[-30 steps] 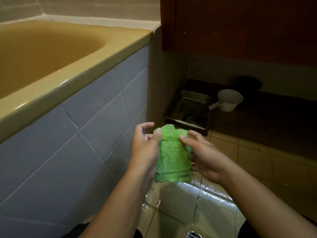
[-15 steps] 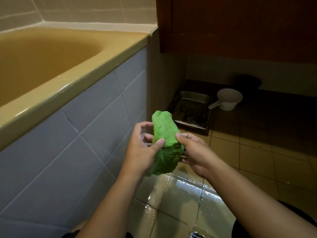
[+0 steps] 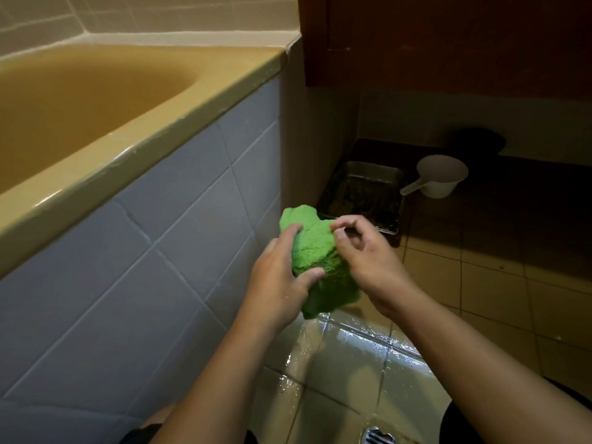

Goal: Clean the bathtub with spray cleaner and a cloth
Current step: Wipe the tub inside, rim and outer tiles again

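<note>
So the cloth (image 3: 315,251) has changed shape fast. A second ago it's hanging flat and folded between the hands, half a second ago it's rolled into an upright sausage, and now it's scrunched into a fat wad. The left hand (image 3: 278,280) has its grip clamped round the middle, thumb across the front. The right hand (image 3: 368,254) has its grip closed on the top edge, fingertips pinching a bit of the fabric.

The wad is up in the air, just beside the tiled side of the bathtub (image 3: 160,136). It's over the wet patch of floor (image 3: 480,283) that runs down to the drain (image 3: 376,435). It isn't touching the tub at all.

My guess is this is wringing or bunching the cloth into a handier pad, so it's prep and not scrubbing. The wiping itself is still to do, and the cloth has to go up over the rim first.

A metal tray (image 3: 362,193) and a white scoop (image 3: 442,176) sit by the far edge of the floor, well apart from the hands.
</note>
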Demonstrator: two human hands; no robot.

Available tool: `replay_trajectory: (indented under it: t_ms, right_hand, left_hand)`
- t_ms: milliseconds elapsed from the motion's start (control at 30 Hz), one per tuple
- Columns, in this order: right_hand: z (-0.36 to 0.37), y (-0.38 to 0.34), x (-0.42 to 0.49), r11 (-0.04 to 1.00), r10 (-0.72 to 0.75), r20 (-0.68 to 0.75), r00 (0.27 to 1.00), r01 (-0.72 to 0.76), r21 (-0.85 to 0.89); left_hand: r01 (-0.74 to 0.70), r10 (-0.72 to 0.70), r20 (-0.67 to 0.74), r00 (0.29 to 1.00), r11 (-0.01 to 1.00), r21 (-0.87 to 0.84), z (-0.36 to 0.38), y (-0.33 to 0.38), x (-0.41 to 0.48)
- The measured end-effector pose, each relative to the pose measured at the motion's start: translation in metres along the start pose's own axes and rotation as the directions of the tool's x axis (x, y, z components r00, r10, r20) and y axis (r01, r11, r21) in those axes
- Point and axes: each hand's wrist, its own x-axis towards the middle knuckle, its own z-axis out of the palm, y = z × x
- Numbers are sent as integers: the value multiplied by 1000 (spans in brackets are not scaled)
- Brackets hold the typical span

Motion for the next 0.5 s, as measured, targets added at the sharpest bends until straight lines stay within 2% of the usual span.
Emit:
replay_trajectory:
  t_ms: [100,200,300,400,500]
  right_hand:
    - [2,7,-1,965,-86,252,964,143,-218]
    - [12,14,5,851,-193,220,956,275,-447]
    - [23,17,11,733,-361,167,918,389,-558]
    - [32,20,18,713,-406,148,902,414,-566]
    - [43,20,25,810,-404,103,909,408,-421]
  left_hand:
    - [62,-64,9,998,991,122,-7,-1,1]
    - [102,-105,-3,994,954,283,-14,-3,-1]
    - [126,-105,-77,992,917,378,-23,-5,-6]
    - [97,-33,-155,987,901,423,-33,-7,-8]
    - [50,61,-246,967,905,422,-40,-8,-10]
